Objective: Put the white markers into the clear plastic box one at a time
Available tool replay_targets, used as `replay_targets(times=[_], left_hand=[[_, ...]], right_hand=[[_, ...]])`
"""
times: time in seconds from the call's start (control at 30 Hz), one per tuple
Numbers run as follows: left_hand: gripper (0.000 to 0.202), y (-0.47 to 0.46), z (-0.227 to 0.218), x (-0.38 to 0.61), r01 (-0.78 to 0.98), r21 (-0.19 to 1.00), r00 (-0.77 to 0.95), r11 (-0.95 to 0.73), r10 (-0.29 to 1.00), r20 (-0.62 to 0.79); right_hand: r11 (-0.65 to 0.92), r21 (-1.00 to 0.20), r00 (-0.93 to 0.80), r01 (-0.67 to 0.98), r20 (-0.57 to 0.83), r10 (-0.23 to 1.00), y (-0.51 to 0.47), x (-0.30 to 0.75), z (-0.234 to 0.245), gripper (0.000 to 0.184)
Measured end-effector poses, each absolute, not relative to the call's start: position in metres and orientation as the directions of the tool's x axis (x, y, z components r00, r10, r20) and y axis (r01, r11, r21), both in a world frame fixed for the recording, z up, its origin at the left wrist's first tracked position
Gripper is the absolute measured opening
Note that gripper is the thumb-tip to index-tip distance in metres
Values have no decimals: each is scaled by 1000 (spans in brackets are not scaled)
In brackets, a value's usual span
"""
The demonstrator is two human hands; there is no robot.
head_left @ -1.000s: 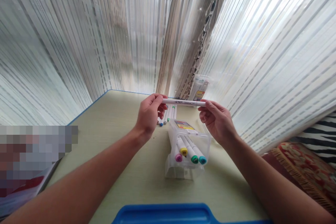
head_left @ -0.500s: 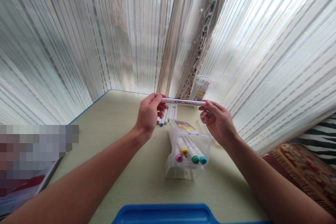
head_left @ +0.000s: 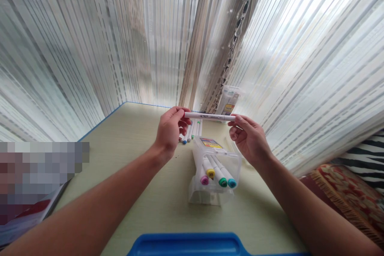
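A white marker (head_left: 210, 117) with dark print is held level above the table, one end in each hand. My left hand (head_left: 171, 130) pinches its left end, and my right hand (head_left: 248, 136) pinches the right end; the fingers cover both tips. Below, a clear plastic case (head_left: 196, 168) lies on its side with its opening toward me. Inside are several white markers, among them a yellow-ended marker (head_left: 210, 174) and a green-ended marker (head_left: 222, 182). Behind the left fingers, several loose markers (head_left: 192, 131) lie side by side on the table, partly hidden.
A second clear case (head_left: 229, 102) stands upright at the table's back edge, by the striped curtain (head_left: 162, 48). The pale green table (head_left: 138, 192) has a blue tray-like edge (head_left: 189, 244) in front. A patterned fringed cushion (head_left: 354, 188) sits at right; a blurred-out patch covers the left.
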State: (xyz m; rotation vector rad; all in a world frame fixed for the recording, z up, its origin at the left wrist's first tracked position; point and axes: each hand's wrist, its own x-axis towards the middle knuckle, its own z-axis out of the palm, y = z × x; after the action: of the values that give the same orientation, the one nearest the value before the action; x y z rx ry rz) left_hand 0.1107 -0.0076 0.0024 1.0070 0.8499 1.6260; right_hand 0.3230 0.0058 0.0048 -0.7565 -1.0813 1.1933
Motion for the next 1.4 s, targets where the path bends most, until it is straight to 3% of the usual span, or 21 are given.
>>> replay_targets(times=[0.3, 0.63, 1.4], left_hand=[[14, -6, 1, 110, -353, 903, -158, -245, 967, 201], [6, -8, 7, 112, -442, 872, -153, -210, 976, 158], [7, -7, 1, 111, -378, 894, -179, -240, 967, 183]], right_hand=[[233, -902, 6, -364, 248, 969, 7, 324, 5, 19], [208, -900, 8, -383, 222, 975, 7, 324, 5, 20], [202, -909, 4, -366, 215, 977, 8, 324, 2, 22]])
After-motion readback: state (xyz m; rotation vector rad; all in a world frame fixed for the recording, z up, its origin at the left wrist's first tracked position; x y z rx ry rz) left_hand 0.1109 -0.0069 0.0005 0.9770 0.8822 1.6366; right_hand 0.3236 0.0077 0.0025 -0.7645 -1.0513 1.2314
